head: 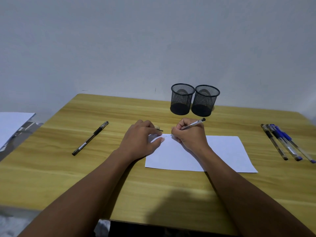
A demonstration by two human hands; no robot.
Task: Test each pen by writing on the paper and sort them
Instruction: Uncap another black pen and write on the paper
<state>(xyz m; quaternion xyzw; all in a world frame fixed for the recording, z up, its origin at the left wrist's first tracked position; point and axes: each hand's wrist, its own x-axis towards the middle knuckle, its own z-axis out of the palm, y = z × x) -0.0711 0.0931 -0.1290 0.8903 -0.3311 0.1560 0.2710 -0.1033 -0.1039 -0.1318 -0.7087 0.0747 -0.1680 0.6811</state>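
The right hand [189, 134] is curled around a pen [193, 124], with the tip on the paper [222, 154] at its 11 o'clock corner, beside faint writing. The left hand [140, 139] rests on that same corner, thumb flat. A pen cap [159, 128] protrudes from its curled fingers.

From the paper:
- 12 o'clock: left mesh holder [182, 100] and right mesh holder [205, 101], touching.
- 9 o'clock: a black pen [90, 138] lying on the table [68, 177].
- 3 o'clock: a group of pens [283, 142].
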